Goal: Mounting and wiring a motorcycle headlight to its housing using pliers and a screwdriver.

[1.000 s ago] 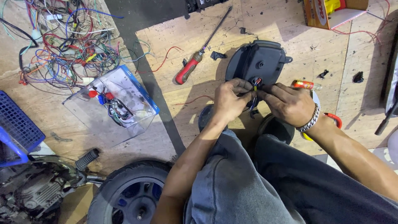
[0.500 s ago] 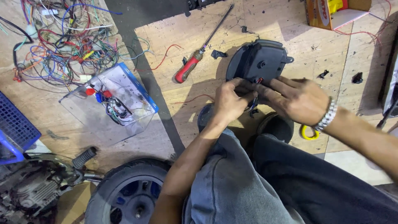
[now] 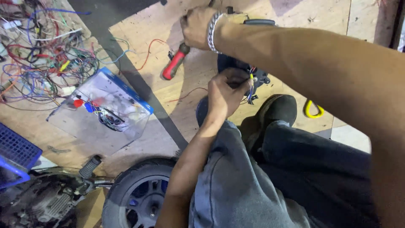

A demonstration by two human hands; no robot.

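Right hand [image 3: 197, 26] grips red-handled screwdriver [image 3: 175, 62] beyond black plastic housing [image 3: 242, 69].
Left hand [image 3: 225, 90] pinches the housing's thin coloured wires [image 3: 251, 86]; an unwatched pull could snap them.

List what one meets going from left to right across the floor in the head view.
Blue plastic crate → tangle of coloured wires → clear plastic box with blue rim → red-handled screwdriver under the right hand → left hand at the black housing → yellow ring.

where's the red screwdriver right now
In the head view the red-handled screwdriver lies on the wooden floor at upper centre, its top end under the right hand, just left of the black housing the left hand holds.
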